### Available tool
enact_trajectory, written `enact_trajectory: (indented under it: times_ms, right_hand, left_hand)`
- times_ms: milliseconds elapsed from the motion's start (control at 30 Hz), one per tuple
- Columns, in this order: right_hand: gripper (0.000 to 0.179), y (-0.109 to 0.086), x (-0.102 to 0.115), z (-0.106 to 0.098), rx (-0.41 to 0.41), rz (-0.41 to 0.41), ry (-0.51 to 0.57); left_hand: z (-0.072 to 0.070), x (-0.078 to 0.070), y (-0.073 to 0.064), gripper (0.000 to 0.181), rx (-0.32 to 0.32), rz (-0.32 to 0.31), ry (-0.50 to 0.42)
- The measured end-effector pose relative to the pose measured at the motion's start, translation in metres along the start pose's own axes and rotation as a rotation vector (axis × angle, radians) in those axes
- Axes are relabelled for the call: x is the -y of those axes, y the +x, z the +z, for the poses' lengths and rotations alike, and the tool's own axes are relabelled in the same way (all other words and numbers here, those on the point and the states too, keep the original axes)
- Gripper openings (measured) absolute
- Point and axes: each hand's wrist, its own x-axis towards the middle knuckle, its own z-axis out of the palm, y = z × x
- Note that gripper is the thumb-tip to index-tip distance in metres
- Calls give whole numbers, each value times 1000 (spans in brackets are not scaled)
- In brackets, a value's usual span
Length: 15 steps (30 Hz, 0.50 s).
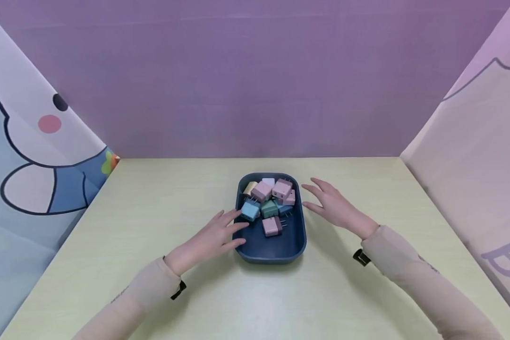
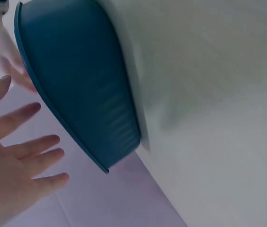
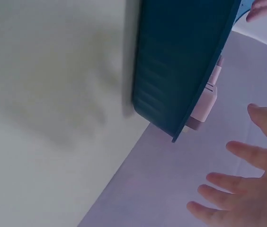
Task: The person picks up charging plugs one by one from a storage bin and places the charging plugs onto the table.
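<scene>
A dark blue tray [image 1: 274, 250] stands mid-table, holding several charger plugs heaped toward its far end. Among them are a light blue plug [image 1: 250, 209], a green plug [image 1: 269, 208], a yellow one [image 1: 250, 188] and several pink ones. One pink plug [image 1: 272, 226] lies nearer the tray's middle, prongs to the right. My left hand [image 1: 212, 237] is spread at the tray's left side, fingertips overlapping the rim in the head view. To the right, my right hand [image 1: 332, 203] hovers beside the rim, fingers spread and holding nothing. The left wrist view shows the tray's outer wall [image 2: 76, 80] beyond the fingers.
The tray rests on a pale wooden table [image 1: 161, 189]. A purple backdrop [image 1: 255, 85] rises behind the table, with printed cloth panels on the left [image 1: 25, 189] and right [image 1: 484, 189]. Dark straps [image 1: 178, 290] show at both wrists.
</scene>
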Motion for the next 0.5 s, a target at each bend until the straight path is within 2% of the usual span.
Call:
enact_trajectory:
  times_ms: [300, 367, 500]
  right_hand:
    - [47, 26, 8, -6, 52, -18, -23]
    - [46, 32, 10, -6, 69, -13, -27]
    - [46, 43, 14, -5, 95, -23, -33]
  left_hand:
    - [8, -15, -1, 28, -53, 179, 24]
    - [10, -17, -2, 28, -59, 196, 30]
    - [13, -21, -2, 29, -43, 189, 54]
